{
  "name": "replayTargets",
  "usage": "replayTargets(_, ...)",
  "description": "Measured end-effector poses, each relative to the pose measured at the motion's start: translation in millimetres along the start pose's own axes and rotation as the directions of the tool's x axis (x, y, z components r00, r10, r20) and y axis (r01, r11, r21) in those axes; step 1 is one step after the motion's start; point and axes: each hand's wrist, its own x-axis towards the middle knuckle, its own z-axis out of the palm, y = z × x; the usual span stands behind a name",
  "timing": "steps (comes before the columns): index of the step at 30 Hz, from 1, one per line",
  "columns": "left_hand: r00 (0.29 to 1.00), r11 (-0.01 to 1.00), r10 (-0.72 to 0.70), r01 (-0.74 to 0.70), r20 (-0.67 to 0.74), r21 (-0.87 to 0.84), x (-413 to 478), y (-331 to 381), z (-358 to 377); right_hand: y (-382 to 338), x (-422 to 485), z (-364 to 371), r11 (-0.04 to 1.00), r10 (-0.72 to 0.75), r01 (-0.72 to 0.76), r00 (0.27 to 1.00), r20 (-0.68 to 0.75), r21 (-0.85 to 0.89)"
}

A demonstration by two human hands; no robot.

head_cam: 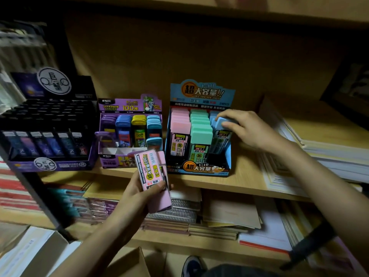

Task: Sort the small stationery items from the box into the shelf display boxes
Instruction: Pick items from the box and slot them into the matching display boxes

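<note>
Left hand (137, 194) grips stacked pink rectangular plastic lead cases (151, 170), orange-labelled, before the wooden shelf (239, 188) front edge. Right hand (245, 128) grips a pale blue plastic case (221, 122) in the blue cardboard display box (199, 168), right column.

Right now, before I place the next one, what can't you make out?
Head view only:
Blue display box: right column's rear cases hidden by the right hand gripping the blue case.
Pink cases in the left hand: count unclear, overlapped.
Cardboard box: cut off by bottom edge, contents unseen.
Top-left items: blurred.
</note>
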Motion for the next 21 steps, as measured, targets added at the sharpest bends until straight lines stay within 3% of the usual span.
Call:
replayTargets(6,1.000,1.000,0.000,-0.001,0.027,0.014,3,-3,5,9,0,4,0.986,0.127,-0.118,0.989,-0.074,0.120)
replayTargets(12,0.999,1.000,0.009,-0.010,0.032,0.026,1,-1,11,9,2,5,0.993,0.084,-0.083,0.996,-0.018,0.083)
replayTargets(16,1.000,0.999,0.018,-0.019,0.013,0.034,0,2,11,4,2,15,0.994,-0.002,-0.006,0.998,-0.071,-0.113)
replayTargets(19,1.000,0.999,0.028,-0.028,-0.013,0.015,0,3,10,-4,3,14,0.950,0.014,-0.044,0.995,-0.097,-0.310)
replayTargets(21,0.999,0.999,0.040,-0.040,-0.014,0.021,0,5,10,-16,-2,13,0.927,-0.012,-0.064,0.980,-0.201,-0.370)
